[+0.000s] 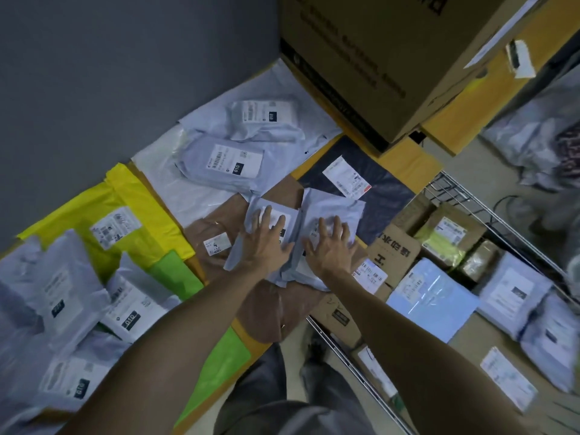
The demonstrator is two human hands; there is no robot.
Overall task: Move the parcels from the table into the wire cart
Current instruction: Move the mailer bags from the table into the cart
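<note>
Two small white poly-bag parcels lie side by side near the table's right edge. My left hand (266, 243) rests flat, fingers spread, on the left parcel (266, 211). My right hand (329, 246) lies the same way on the right parcel (339, 205). Neither hand has closed around its parcel. Both parcels sit on a brown bag (216, 224) and beside a dark blue bag (386, 196). The wire cart (464, 189) stands to the right, below the table edge, holding several cardboard boxes and white and pale blue bags.
Other parcels cover the table: two white bags (226, 164) at the back, a yellow bag (125, 208), a green one (175, 271), several white bags at the left (62, 296). A big cardboard box (392, 58) stands at the table's far end. A grey wall lies behind.
</note>
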